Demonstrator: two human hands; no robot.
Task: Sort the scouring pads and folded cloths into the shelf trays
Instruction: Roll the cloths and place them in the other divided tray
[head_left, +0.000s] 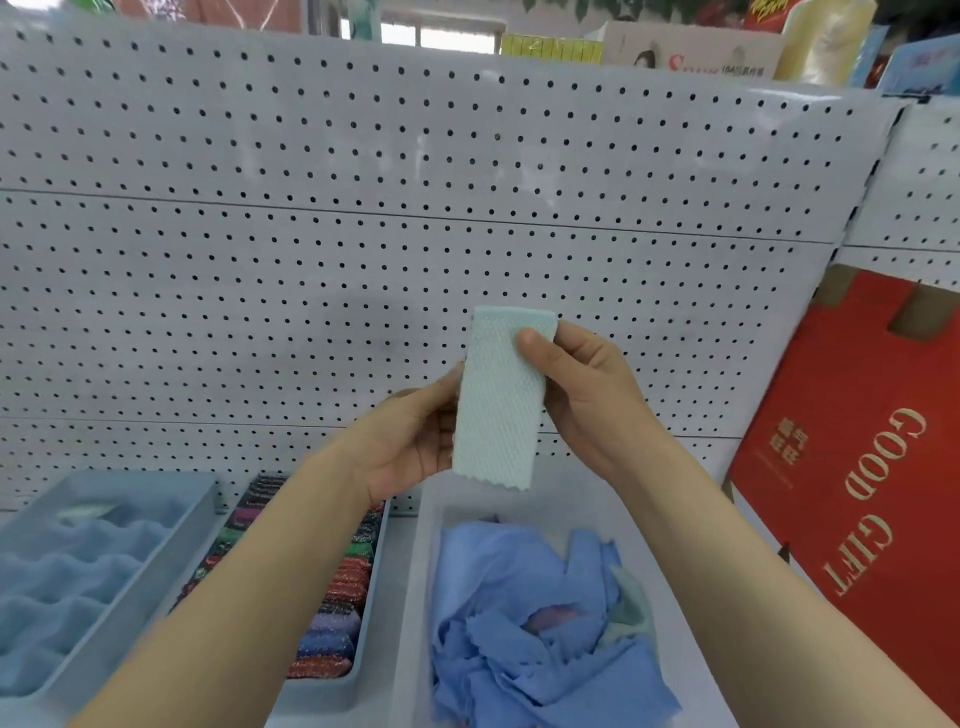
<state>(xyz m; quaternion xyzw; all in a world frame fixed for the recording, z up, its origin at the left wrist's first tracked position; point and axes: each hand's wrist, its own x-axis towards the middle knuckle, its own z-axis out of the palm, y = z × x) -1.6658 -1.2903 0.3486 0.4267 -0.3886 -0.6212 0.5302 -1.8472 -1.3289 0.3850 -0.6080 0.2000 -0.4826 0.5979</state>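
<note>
A pale green folded cloth (497, 400) with a waffle texture is held upright in front of the pegboard. My left hand (413, 441) grips its lower left edge, and my right hand (582, 400) pinches its upper right side with the thumb on the front. Below it stands a white tray (423, 582) holding a loose heap of blue cloths (524, 613). Left of that, a blue-grey tray (371, 613) holds rows of glittery coloured scouring pads (337, 623), partly hidden by my left forearm. Farther left, another blue tray (171, 551) holds light blue wavy pads (67, 577).
A white pegboard (363, 234) backs the shelf. A red cardboard box (857, 467) marked GOOD GIFT leans at the right, close to the white tray. Boxed goods stand on top of the shelf unit at the upper right.
</note>
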